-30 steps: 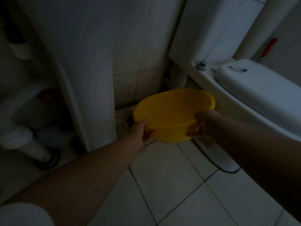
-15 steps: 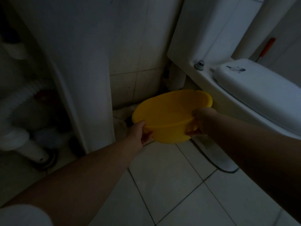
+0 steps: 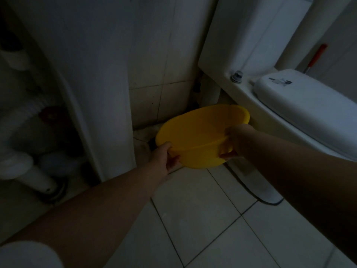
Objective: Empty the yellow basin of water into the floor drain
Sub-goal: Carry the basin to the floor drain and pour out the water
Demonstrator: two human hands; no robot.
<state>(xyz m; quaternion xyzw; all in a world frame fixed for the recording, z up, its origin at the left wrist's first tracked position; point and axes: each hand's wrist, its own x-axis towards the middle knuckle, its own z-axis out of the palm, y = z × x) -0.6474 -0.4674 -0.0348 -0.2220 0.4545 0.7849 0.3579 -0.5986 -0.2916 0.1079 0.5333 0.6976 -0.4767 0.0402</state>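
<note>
The yellow basin (image 3: 199, 132) hangs above the floor in the dim corner between the wall and the toilet, its far rim a little lower than the near rim. My left hand (image 3: 164, 157) grips its near-left rim. My right hand (image 3: 234, 140) grips its near-right rim, fingers curled under the edge. I cannot make out water inside in this light. A dark patch on the floor (image 3: 152, 144) shows just left of the basin, partly hidden by it; whether it is the drain I cannot tell.
A white toilet with closed lid (image 3: 309, 105) and cistern (image 3: 251, 35) stands at the right. A white sink pedestal (image 3: 108, 113) rises at the left, with a corrugated drain pipe (image 3: 23, 120) behind it. Pale floor tiles (image 3: 202, 219) spread in front.
The basin and both hands have shifted slightly left and down toward the corner, and the far rim has dipped a little. Both grips are unchanged.
</note>
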